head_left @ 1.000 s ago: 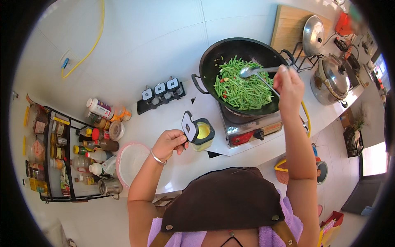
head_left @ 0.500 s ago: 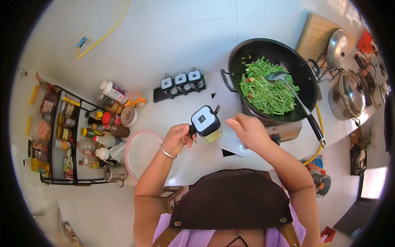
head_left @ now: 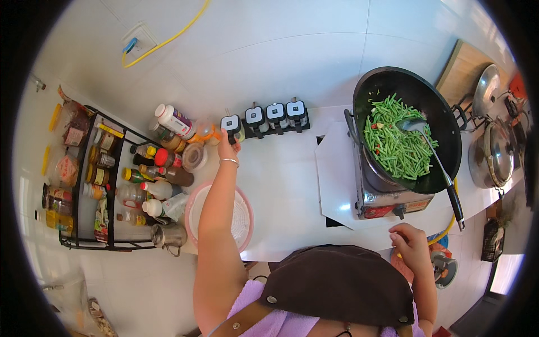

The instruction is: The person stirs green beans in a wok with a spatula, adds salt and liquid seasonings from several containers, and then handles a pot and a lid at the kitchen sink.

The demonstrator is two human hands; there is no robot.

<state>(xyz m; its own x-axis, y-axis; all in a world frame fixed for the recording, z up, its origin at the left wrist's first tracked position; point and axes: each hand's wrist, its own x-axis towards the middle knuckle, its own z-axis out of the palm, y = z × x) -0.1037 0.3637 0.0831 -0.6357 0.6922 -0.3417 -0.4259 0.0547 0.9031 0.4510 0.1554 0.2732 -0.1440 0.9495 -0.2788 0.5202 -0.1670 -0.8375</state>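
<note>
At the back of the white counter point(head_left: 281, 185), the left hand point(head_left: 227, 150) reaches to the leftmost seasoning jar point(head_left: 231, 124) in a row of four black-lidded jars point(head_left: 265, 117). The fingers curl around the jar's near side; how firmly they pinch it cannot be told, since the hand hides the jar's lower half. The row's long axis runs left to right along the wall, rising slightly toward the right, and each lid's small handle points away toward the wall.

The right hand point(head_left: 411, 245) hangs off the counter's front edge, near the stove point(head_left: 387, 196), fingers loosely bent and holding nothing.

On the stove sits a black wok point(head_left: 443, 121) of green beans point(head_left: 396, 143), with a ladle point(head_left: 432, 160) resting in it, handle pointing toward the person. Left of the reaching forearm lie a pink-rimmed strainer point(head_left: 242, 216), a cluster of sauce bottles point(head_left: 160, 174) and a black wire rack point(head_left: 95, 185) of condiments, its contents too small to make out. Steel pots point(head_left: 494, 157) at the far right are bent by the lens edge.
</note>
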